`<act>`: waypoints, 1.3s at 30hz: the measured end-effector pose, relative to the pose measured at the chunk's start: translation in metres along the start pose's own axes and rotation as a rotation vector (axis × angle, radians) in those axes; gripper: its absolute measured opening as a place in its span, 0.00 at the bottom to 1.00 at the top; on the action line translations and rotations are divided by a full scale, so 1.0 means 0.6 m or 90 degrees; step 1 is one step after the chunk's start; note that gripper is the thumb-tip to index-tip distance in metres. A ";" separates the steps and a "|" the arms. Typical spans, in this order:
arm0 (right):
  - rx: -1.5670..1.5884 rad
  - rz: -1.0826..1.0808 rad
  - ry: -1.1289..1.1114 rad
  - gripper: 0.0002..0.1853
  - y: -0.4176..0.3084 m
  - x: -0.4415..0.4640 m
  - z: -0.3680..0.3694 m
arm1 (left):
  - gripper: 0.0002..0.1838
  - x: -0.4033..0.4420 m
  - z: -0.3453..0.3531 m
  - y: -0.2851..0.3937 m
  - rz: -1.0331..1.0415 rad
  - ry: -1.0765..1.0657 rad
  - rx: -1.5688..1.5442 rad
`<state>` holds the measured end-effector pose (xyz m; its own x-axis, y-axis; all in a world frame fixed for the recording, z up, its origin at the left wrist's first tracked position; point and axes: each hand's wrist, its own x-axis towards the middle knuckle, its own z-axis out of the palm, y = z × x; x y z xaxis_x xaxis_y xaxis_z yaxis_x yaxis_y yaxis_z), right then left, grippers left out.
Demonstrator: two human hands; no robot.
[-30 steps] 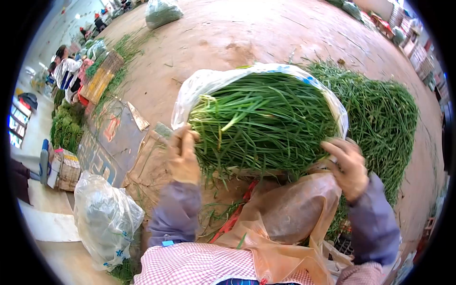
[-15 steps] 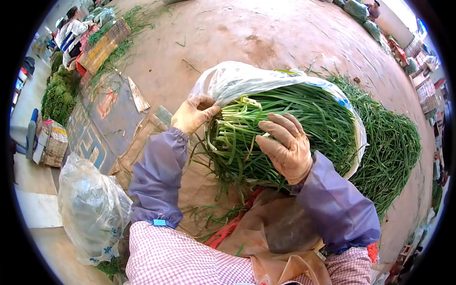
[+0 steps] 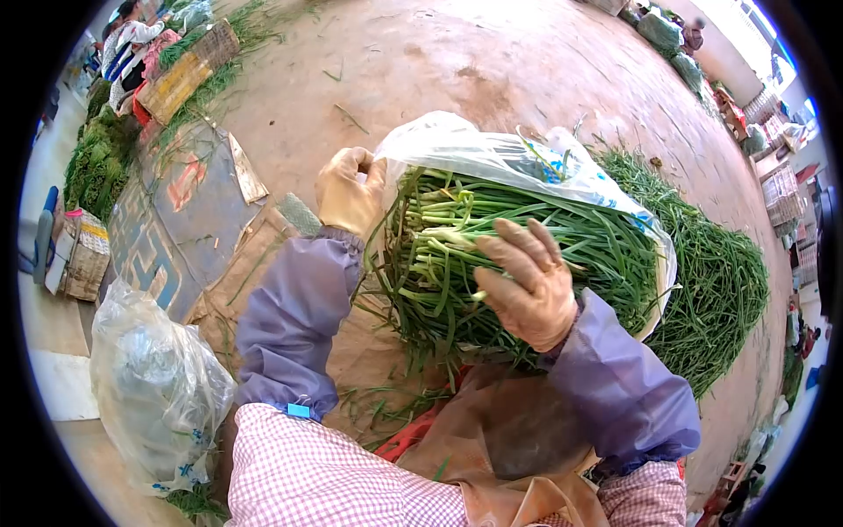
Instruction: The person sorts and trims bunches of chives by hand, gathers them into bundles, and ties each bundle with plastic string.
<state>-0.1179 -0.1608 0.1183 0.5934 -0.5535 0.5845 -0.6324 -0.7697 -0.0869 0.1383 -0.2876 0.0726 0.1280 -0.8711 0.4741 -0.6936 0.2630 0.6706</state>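
A large bundle of garlic chives [image 3: 544, 198] lies on its side in front of me, pale stem ends to the left and green leaves to the right. A clear plastic bag [image 3: 465, 140] with blue print drapes over its far side and right end. My gloved left hand [image 3: 349, 191] pinches the bag's edge at the upper left, beside the stem ends. Over the middle of the bundle is my gloved right hand [image 3: 531, 285], its fingers bent and apart. A pale stalk tip shows by its thumb; whether the hand touches it, I cannot tell.
Loose greens [image 3: 702, 263] are heaped right of the bundle. A crumpled plastic bag [image 3: 158, 386] stands at lower left, and flattened cardboard [image 3: 176, 220] covers the floor beyond. People, a yellow-banded basket [image 3: 189, 75] and more greens [image 3: 101, 171] are at upper left.
My left hand has shifted up and left with the bag edge, which now uncovers more of the stem ends. My right hand has moved slightly down, staying over the chives.
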 end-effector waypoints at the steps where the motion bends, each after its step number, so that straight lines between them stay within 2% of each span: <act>1: -0.006 -0.006 -0.017 0.16 -0.002 0.006 0.008 | 0.09 0.003 0.009 -0.010 -0.049 -0.019 0.021; 2: -0.012 -0.013 -0.033 0.16 -0.001 0.013 0.016 | 0.11 0.008 0.015 -0.007 -0.063 -0.041 0.062; 3: -0.039 -0.035 -0.062 0.22 0.006 0.019 0.025 | 0.12 0.014 0.019 -0.003 -0.079 -0.061 0.105; 5: 0.008 0.041 -0.104 0.29 0.002 0.042 0.049 | 0.16 0.026 0.032 -0.015 -0.074 -0.088 0.184; 9: -0.013 0.128 -0.264 0.45 -0.001 0.075 0.078 | 0.17 0.045 0.071 -0.042 -0.007 -0.160 0.279; 11: -0.042 0.153 -0.329 0.57 0.004 0.092 0.082 | 0.17 0.053 0.091 -0.041 -0.036 -0.171 0.267; 12: -0.056 0.170 -0.336 0.57 0.006 0.099 0.082 | 0.17 0.055 0.099 -0.041 -0.051 -0.179 0.261; 14: -0.086 0.203 -0.352 0.57 0.008 0.108 0.082 | 0.16 0.063 0.122 -0.063 -0.192 -0.240 0.083; 16: -0.114 0.181 -0.338 0.49 0.007 0.098 0.091 | 0.16 0.049 0.190 -0.147 -0.322 -0.261 -0.108; 18: -0.114 0.165 -0.335 0.43 -0.002 0.099 0.090 | 0.16 0.032 0.193 -0.154 -0.277 -0.233 -0.175; 19: -0.072 0.175 -0.387 0.37 -0.005 0.099 0.082 | 0.16 0.019 0.193 -0.161 -0.278 -0.244 -0.203; 23: -0.011 0.130 -0.329 0.40 0.000 0.075 0.083 | 0.15 -0.006 0.140 -0.156 -0.301 -0.312 -0.310; 25: -0.073 0.146 -0.277 0.41 -0.013 0.071 0.093 | 0.17 -0.017 0.103 -0.131 -0.304 -0.330 -0.351; 28: -0.115 0.156 -0.252 0.40 -0.018 0.072 0.099 | 0.20 -0.037 0.084 -0.159 -0.231 -0.306 -0.449; 29: -0.099 0.153 -0.259 0.38 -0.012 0.074 0.095 | 0.20 -0.039 0.048 -0.119 -0.229 -0.301 -0.410; 32: 0.041 0.133 -0.207 0.31 0.008 0.075 0.059 | 0.18 -0.059 -0.016 -0.072 -0.270 -0.212 -0.316; 35: 0.203 0.119 -0.083 0.31 0.045 0.069 0.005 | 0.17 -0.106 -0.076 -0.013 -0.248 -0.040 -0.374; 39: 0.398 0.279 0.120 0.23 0.062 0.041 -0.040 | 0.20 -0.188 -0.104 0.042 -0.002 0.043 -0.219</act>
<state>-0.1387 -0.1953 0.1486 0.2245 -0.8282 0.5135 -0.3583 -0.5602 -0.7469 0.1505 -0.1570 0.0717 0.1848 -0.8457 0.5007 -0.4149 0.3948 0.8198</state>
